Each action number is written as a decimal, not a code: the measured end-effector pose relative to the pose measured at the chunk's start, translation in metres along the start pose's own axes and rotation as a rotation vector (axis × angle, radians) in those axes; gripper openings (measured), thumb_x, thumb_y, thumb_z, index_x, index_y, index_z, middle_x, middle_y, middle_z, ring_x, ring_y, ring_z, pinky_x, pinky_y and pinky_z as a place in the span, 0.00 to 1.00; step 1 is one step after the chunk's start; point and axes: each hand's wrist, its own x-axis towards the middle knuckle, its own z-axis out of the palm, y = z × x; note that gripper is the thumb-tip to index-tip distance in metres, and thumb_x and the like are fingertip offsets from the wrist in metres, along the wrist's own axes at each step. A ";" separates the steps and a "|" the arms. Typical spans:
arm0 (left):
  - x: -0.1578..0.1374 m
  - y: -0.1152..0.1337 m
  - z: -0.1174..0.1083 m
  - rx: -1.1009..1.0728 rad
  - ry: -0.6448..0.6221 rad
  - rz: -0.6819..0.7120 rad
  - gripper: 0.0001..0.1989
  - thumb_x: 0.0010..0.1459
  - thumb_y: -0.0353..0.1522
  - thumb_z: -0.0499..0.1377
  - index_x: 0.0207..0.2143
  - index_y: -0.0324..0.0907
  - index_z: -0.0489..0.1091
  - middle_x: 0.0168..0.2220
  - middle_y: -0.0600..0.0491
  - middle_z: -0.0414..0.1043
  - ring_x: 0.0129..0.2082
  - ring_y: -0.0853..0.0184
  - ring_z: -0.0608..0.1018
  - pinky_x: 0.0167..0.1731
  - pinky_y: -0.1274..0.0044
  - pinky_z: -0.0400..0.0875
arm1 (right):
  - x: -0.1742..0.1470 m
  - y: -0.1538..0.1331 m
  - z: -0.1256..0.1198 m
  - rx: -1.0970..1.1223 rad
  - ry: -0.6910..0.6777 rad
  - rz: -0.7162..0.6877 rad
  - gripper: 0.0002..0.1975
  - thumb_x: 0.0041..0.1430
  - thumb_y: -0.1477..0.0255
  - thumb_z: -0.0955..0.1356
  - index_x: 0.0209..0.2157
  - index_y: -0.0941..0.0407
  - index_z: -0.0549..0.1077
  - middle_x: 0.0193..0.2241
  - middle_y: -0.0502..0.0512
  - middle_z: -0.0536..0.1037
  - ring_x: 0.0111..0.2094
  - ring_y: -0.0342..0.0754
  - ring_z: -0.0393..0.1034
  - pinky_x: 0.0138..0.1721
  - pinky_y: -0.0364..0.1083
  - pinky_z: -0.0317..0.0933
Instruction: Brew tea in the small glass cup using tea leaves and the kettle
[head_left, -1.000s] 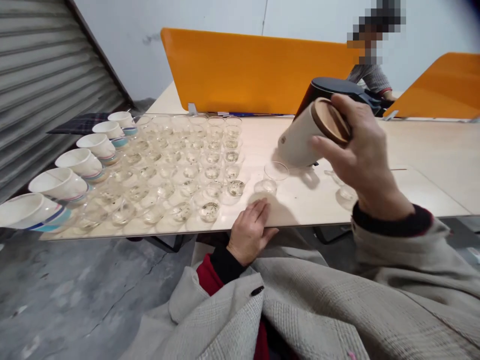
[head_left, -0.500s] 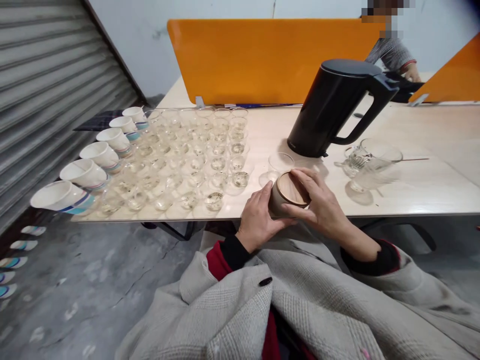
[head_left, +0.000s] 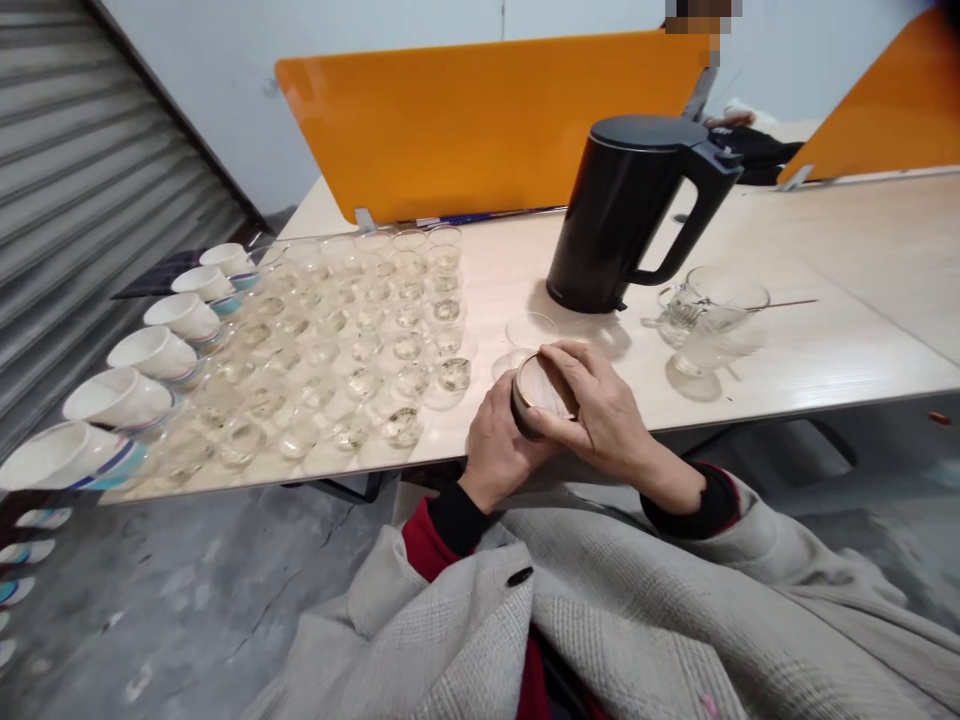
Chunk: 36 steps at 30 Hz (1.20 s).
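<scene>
Canister (head_left: 543,392) held btwn L fingers (head_left: 498,405), R fingers (head_left: 576,372).

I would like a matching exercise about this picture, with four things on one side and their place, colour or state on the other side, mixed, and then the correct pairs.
Things:
1. Wood-lidded canister
2. Electric kettle
3. Paper cups
4. Desk dividers

Descriptions:
A. Orange, upright panels
B. White inside, lined up at the left end of the table
C. Held between the left hand and the right hand
D. Black, with its handle toward the right

Right pairs: 1-C, 2-D, 3-B, 4-A
</scene>
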 end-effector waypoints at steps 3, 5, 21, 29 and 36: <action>-0.001 -0.002 0.001 0.035 0.033 -0.017 0.51 0.46 0.49 0.78 0.66 0.45 0.60 0.60 0.39 0.76 0.57 0.46 0.82 0.55 0.57 0.80 | 0.005 0.000 -0.007 0.094 0.065 0.040 0.35 0.68 0.44 0.65 0.66 0.52 0.70 0.60 0.66 0.73 0.62 0.63 0.70 0.63 0.66 0.68; -0.001 -0.002 0.001 0.044 0.043 -0.022 0.51 0.45 0.49 0.79 0.65 0.45 0.61 0.59 0.40 0.77 0.56 0.47 0.83 0.54 0.58 0.80 | 0.007 0.002 -0.020 0.092 0.157 0.056 0.36 0.68 0.44 0.65 0.67 0.52 0.69 0.61 0.66 0.73 0.63 0.64 0.70 0.64 0.66 0.67; -0.004 -0.001 0.003 0.105 0.120 0.071 0.50 0.46 0.49 0.78 0.66 0.46 0.60 0.58 0.43 0.77 0.58 0.51 0.82 0.57 0.60 0.80 | -0.070 0.105 -0.023 -0.322 0.117 0.271 0.36 0.66 0.48 0.69 0.63 0.60 0.73 0.60 0.73 0.75 0.60 0.70 0.70 0.60 0.69 0.68; -0.010 0.001 -0.003 0.173 0.105 0.141 0.53 0.49 0.52 0.76 0.68 0.45 0.57 0.59 0.42 0.76 0.57 0.51 0.82 0.56 0.61 0.81 | -0.071 0.096 -0.037 -0.252 0.219 0.218 0.31 0.66 0.54 0.71 0.65 0.53 0.73 0.67 0.70 0.70 0.65 0.71 0.67 0.64 0.73 0.64; -0.011 0.003 -0.006 0.099 0.134 0.234 0.51 0.54 0.52 0.74 0.70 0.44 0.56 0.61 0.41 0.75 0.61 0.52 0.81 0.60 0.62 0.80 | -0.083 0.084 -0.079 -0.230 0.609 0.128 0.25 0.65 0.61 0.70 0.63 0.44 0.75 0.48 0.63 0.80 0.47 0.64 0.78 0.47 0.69 0.72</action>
